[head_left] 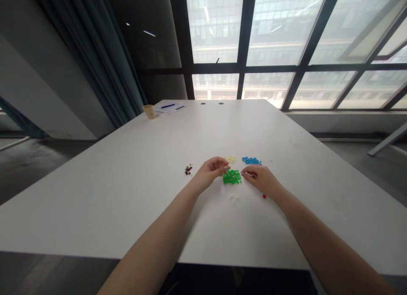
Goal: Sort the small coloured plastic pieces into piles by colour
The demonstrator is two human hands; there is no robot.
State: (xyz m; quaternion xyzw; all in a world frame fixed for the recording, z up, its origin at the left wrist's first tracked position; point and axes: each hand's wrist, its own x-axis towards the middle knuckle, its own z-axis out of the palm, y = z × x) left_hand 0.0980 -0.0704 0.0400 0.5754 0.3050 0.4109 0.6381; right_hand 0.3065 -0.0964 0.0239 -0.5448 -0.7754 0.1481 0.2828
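Note:
A heap of small green building bricks (232, 177) lies on the white table between my two hands. My left hand (210, 171) is at the heap's left edge, its thumb and fingers curled together around something tiny. A speck of orange-yellow shows at those fingertips, too small to name. On the right side of the heap, my right hand (258, 176) has its thumb and fingertips pinched together, and whatever may be in them cannot be made out. Behind the heap lie pale yellow pieces (231, 159) and blue bricks (251, 160). White pieces (234, 197) are in front of it.
Left of my left hand is a small group of dark brown pieces (188, 170) with a few green and yellow bits. A red piece (264, 196) lies by my right wrist. A paper cup (149, 112) and papers with pens (168, 108) are at the table's far left.

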